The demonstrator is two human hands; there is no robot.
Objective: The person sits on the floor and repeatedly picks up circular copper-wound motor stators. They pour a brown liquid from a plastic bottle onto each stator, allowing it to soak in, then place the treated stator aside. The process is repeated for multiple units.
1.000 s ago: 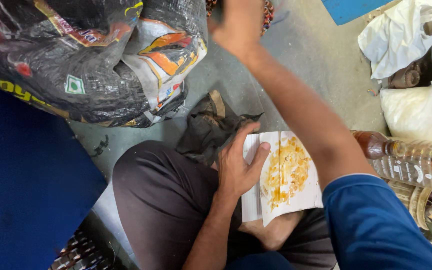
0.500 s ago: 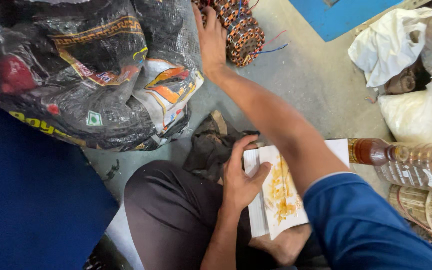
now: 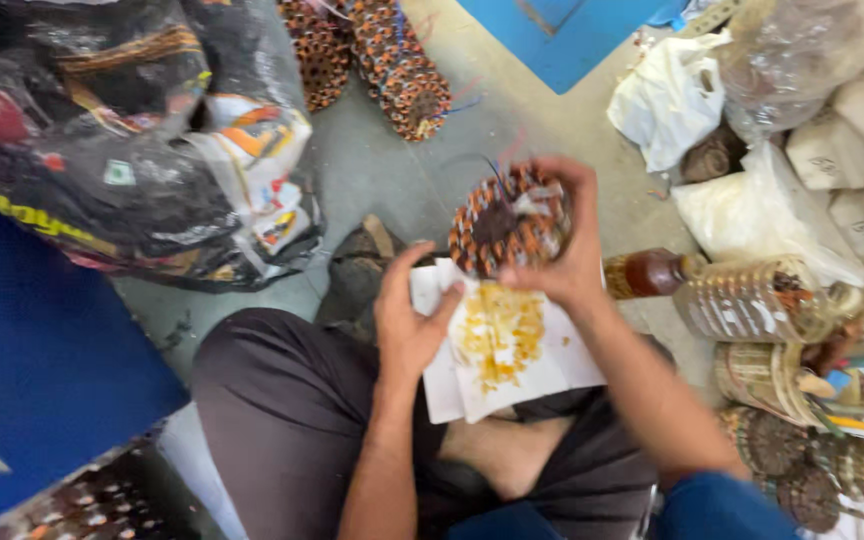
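Centrally, the right hand (image 3: 562, 250) is closed around a copper-wound stator coil (image 3: 507, 222), held face-up just above the far edge of a yellow-stained white paper (image 3: 502, 350). The left hand (image 3: 407, 320), fingers loosely curled, pins that paper on the lap, just beside and below the coil.

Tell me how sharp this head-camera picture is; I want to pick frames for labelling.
Head view: soft motion blur throughout, strongest on the right hand holding the copper-wound coil and on the bottle; the left hand on the stained paper is somewhat clearer; lighting is even, with no harsh glare.
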